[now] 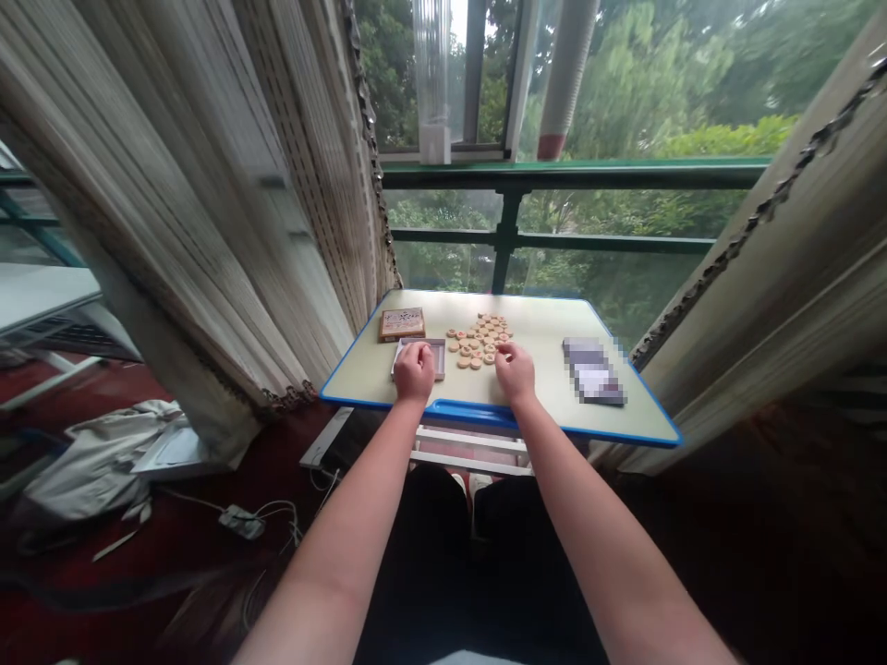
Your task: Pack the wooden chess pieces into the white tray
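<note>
As the left hand [415, 371] curls over the box [440, 373], the right hand [516, 372] curls beside discs [478, 338]; I cannot tell either's grip.

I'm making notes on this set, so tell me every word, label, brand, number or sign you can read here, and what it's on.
None can be read with confidence.
Brown box: printed characters, too small and blurred.
Round pieces: reddish marks on some, too small.
Pixelated item at right: nothing legible.
</note>
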{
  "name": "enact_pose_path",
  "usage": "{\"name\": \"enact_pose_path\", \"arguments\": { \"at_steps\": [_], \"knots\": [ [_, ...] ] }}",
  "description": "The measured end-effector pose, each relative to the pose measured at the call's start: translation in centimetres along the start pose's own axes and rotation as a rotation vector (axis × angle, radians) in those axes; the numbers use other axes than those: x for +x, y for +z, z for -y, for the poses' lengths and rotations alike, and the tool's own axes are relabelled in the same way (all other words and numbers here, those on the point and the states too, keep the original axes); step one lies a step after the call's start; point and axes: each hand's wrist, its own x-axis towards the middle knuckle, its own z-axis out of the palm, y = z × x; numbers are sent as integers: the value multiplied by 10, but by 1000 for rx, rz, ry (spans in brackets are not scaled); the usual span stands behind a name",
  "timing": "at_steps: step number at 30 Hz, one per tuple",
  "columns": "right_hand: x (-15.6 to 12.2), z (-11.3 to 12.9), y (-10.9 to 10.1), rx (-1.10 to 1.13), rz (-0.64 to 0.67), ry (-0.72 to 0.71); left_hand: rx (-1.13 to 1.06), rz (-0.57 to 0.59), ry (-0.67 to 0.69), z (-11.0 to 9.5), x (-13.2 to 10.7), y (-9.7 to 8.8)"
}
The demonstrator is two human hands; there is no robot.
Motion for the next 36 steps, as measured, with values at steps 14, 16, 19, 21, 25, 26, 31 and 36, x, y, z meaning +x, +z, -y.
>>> {"name": "enact_pose_path", "arguments": {
  "at_steps": [14, 16, 19, 21, 25, 26, 31, 36],
  "knots": [
    [-21, 1, -8, -56, 121, 32, 162, 300, 171, -15, -13, 3],
    [-20, 0, -6, -70, 114, 20, 181, 294, 162, -14, -11, 2],
    [-19, -1, -3, -91, 94, -13, 205, 286, 134, -13, -9, 3],
    [-18, -1, -1, -104, 81, -44, 207, 286, 122, -13, -8, 4],
    [-16, -2, 2, -132, 62, -76, 196, 287, 128, -12, -6, 5],
    [-15, -3, 2, -140, 57, -78, 198, 282, 134, -11, -6, 6],
    [-15, -6, 3, -176, 40, -85, 218, 242, 119, -8, -5, 7],
    [-13, -4, 2, -217, 29, -96, 215, 239, 74, -6, -4, 9]
  ]
}}
